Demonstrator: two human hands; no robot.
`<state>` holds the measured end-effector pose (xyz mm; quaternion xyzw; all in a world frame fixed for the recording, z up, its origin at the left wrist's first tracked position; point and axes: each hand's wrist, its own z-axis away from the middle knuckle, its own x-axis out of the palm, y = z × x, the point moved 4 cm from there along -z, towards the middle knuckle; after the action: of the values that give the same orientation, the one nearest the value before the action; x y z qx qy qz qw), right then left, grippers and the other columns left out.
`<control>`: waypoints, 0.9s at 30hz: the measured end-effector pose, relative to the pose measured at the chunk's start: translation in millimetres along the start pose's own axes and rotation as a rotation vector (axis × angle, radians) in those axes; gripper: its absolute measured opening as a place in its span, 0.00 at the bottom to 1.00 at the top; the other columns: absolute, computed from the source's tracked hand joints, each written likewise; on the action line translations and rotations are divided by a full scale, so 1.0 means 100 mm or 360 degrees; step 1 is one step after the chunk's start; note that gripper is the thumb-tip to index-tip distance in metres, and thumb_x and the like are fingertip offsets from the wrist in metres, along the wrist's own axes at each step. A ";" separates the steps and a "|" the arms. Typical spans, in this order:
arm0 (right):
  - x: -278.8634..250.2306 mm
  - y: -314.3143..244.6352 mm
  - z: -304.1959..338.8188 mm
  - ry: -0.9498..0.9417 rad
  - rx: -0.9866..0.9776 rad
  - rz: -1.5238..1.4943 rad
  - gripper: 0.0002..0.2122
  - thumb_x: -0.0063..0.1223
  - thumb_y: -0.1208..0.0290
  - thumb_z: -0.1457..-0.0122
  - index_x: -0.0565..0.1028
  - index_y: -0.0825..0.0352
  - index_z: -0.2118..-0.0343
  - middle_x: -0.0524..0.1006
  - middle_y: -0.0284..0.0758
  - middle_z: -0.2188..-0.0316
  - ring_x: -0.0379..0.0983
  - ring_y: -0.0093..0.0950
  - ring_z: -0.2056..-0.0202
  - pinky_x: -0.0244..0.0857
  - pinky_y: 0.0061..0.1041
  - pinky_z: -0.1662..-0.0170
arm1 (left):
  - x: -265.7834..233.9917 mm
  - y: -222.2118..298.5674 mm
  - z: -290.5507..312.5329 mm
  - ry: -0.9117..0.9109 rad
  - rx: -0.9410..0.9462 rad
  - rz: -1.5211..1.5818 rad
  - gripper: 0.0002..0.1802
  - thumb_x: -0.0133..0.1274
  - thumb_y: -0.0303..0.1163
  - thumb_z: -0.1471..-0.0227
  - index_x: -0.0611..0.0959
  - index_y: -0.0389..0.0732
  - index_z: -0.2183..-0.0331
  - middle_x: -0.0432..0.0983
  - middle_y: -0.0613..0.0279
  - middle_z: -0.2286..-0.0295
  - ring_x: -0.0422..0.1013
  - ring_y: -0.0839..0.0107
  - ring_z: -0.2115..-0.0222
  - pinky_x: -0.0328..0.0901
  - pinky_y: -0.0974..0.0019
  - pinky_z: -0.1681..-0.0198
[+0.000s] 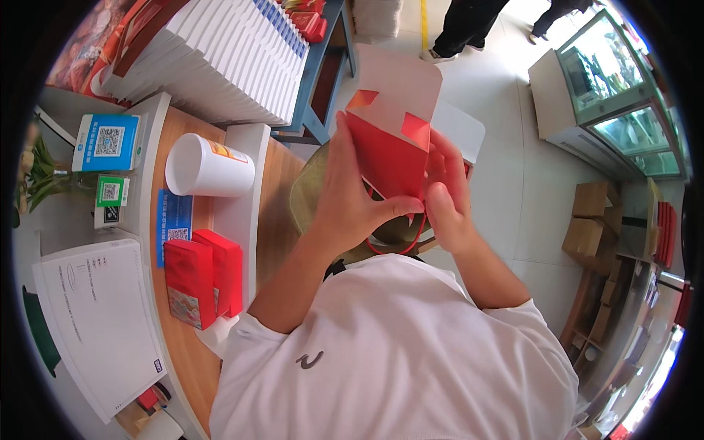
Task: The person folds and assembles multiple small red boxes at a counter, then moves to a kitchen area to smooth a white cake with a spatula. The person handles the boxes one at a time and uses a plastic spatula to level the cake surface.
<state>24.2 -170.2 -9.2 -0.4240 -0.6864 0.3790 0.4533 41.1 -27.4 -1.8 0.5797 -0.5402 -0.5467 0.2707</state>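
You grip the red carton [389,158] between both hands: left hand [352,198] at nine o'clock, right hand [449,198] at three, flaps pointing twelve.

Both hands hold a red carton [389,150] at the centre, its pale flap open toward twelve o'clock: the left hand [350,198] grips its left side, the right hand [447,194] its right. At nine o'clock, a white cup [207,167] lies on the wooden counter [273,220], two red boxes [203,277] at eight.
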 end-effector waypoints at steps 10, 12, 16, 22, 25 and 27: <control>-0.26 -0.25 -0.43 0.0094 0.0296 -0.0262 0.27 0.38 0.51 0.39 0.59 0.66 0.44 0.66 0.37 0.50 0.64 0.28 0.49 0.60 0.29 0.48 | -0.05 0.07 0.06 0.0128 0.0104 -0.0080 0.66 0.68 0.38 0.70 0.39 0.32 0.41 0.45 0.42 0.45 0.49 0.51 0.44 0.53 0.54 0.44; -0.25 -0.41 -0.66 -0.0060 0.0487 -0.0172 0.26 0.37 0.53 0.38 0.58 0.64 0.42 0.68 0.35 0.52 0.65 0.27 0.51 0.60 0.27 0.49 | -0.07 0.15 0.05 -0.0014 0.0162 -0.0240 0.65 0.67 0.37 0.69 0.39 0.33 0.41 0.45 0.42 0.45 0.48 0.49 0.44 0.52 0.52 0.44; -0.12 -0.48 -0.69 -0.0450 0.0579 0.0404 0.22 0.38 0.64 0.37 0.58 0.64 0.41 0.70 0.33 0.55 0.66 0.23 0.55 0.60 0.22 0.52 | -0.12 0.24 -0.01 -0.0119 0.0285 -0.0535 0.64 0.67 0.37 0.70 0.41 0.35 0.41 0.44 0.43 0.44 0.48 0.46 0.44 0.50 0.48 0.43; 0.11 -0.48 -0.57 -0.0359 0.0375 0.0830 0.25 0.46 0.69 0.41 0.57 0.63 0.41 0.74 0.41 0.57 0.71 0.32 0.59 0.63 0.26 0.54 | -0.14 0.24 -0.02 -0.0105 0.0381 -0.0721 0.63 0.65 0.36 0.67 0.40 0.35 0.40 0.43 0.43 0.42 0.47 0.47 0.43 0.52 0.52 0.43; 0.12 -0.46 -0.58 -0.0344 0.0364 0.0883 0.24 0.46 0.70 0.41 0.58 0.64 0.41 0.75 0.43 0.58 0.72 0.35 0.60 0.63 0.27 0.54 | -0.13 0.21 -0.02 -0.0086 0.0385 -0.0730 0.62 0.66 0.37 0.70 0.44 0.34 0.41 0.46 0.43 0.44 0.50 0.46 0.45 0.50 0.48 0.43; 0.12 -0.43 -0.59 -0.0347 0.0309 0.0934 0.23 0.45 0.70 0.41 0.59 0.64 0.42 0.75 0.43 0.58 0.72 0.36 0.60 0.63 0.27 0.54 | -0.12 0.20 -0.02 -0.0081 0.0384 -0.0725 0.62 0.67 0.37 0.71 0.46 0.34 0.41 0.47 0.44 0.44 0.51 0.46 0.46 0.49 0.46 0.43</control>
<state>66.4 -166.6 51.2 -0.5156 -0.5400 0.6003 0.2868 38.7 -22.1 20.6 0.7005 -0.4637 -0.5396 0.0557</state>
